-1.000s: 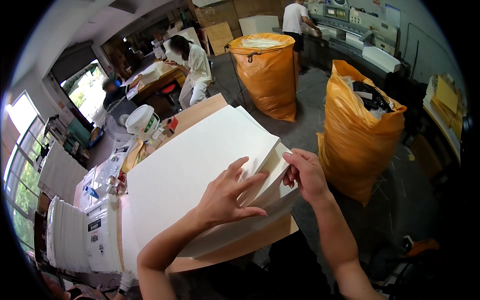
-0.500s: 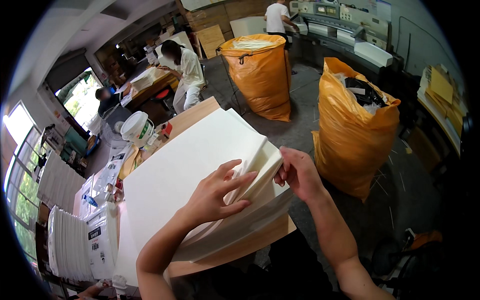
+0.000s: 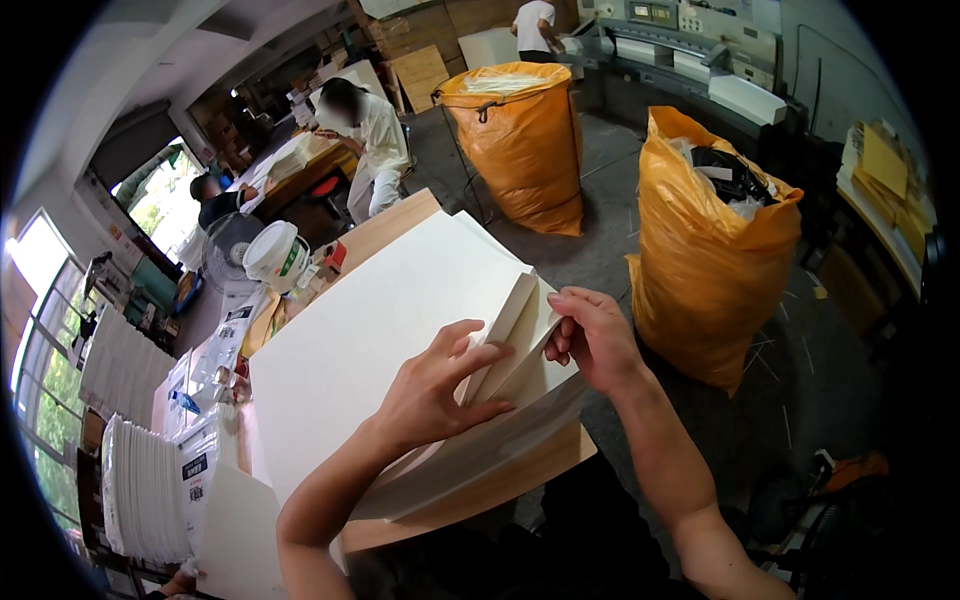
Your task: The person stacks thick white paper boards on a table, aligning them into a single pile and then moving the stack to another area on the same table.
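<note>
A thick stack of large white paper sheets (image 3: 370,320) lies in front of me, its near right edge bent up and back into a fold. My left hand (image 3: 430,385) holds this raised fold (image 3: 500,325), the index finger lying across it and the thumb lower down, spread apart from it. At the right end, my right hand (image 3: 595,340) pinches the corner of a sheet between thumb and index finger. Its other fingers curl inward. Lower sheets fan slightly below the fold.
The stack rests on a wooden tabletop (image 3: 480,500). Two large orange sacks (image 3: 520,150) stand beyond and to the right. A white bucket (image 3: 272,252) and a fan (image 3: 228,255) are at far left, near bundled white stacks (image 3: 145,490). Other people work in the background.
The fold at the sheets' edge looks flatter and more even. My right hand has shifted slightly left and down, still at the corner. A person at the back has turned and moved left.
</note>
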The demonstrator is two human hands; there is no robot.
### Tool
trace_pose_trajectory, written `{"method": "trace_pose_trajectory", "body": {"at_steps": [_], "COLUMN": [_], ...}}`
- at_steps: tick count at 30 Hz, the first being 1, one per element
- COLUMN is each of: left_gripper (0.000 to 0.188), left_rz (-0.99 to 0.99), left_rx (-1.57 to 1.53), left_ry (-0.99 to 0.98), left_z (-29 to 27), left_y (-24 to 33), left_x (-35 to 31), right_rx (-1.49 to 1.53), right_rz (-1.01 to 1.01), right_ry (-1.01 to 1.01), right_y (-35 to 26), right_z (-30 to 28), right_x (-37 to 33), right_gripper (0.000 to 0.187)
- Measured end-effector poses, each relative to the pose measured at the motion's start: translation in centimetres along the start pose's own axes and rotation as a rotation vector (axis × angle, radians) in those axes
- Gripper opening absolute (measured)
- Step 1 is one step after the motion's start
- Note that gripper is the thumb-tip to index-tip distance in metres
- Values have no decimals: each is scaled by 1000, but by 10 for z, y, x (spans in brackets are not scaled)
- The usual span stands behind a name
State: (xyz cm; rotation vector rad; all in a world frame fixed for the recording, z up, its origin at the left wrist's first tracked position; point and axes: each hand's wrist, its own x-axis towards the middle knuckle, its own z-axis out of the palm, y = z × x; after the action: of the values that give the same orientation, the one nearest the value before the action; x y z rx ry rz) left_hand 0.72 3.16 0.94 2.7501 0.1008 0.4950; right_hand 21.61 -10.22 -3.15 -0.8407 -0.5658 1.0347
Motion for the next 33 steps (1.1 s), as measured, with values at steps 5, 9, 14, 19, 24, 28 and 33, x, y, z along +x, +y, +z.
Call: {"method": "trace_pose_trajectory", "body": {"at_steps": [5, 9, 14, 19, 24, 28, 33], "left_gripper": [59, 51, 46, 54, 53, 47, 50], "left_rz": [-24, -59, 6, 23, 6, -40, 21], "left_rx": [-84, -51, 76, 9, -48, 4, 118], "left_ry": [-29, -17, -110, -13, -19, -27, -52], "left_z": [-9, -6, -6, 0, -7, -5, -4], "left_y": [2, 1, -5, 1, 3, 3, 2], "left_x": [2, 0, 3, 2, 3, 3, 4], "right_rx": [-45, -173, -168, 3, 95, -442, 19], "right_rz": [12, -121, -48, -31, -45, -161, -50], "right_ry": [-18, 40, 62, 30, 11, 133, 23], "right_y": [-3, 0, -5, -2, 1, 7, 1], "right_z": [-5, 2, 7, 6, 1, 3, 1], "right_x": [-3, -6, -3, -1, -2, -7, -3], "right_gripper": [39, 37, 37, 35, 37, 38, 38]}}
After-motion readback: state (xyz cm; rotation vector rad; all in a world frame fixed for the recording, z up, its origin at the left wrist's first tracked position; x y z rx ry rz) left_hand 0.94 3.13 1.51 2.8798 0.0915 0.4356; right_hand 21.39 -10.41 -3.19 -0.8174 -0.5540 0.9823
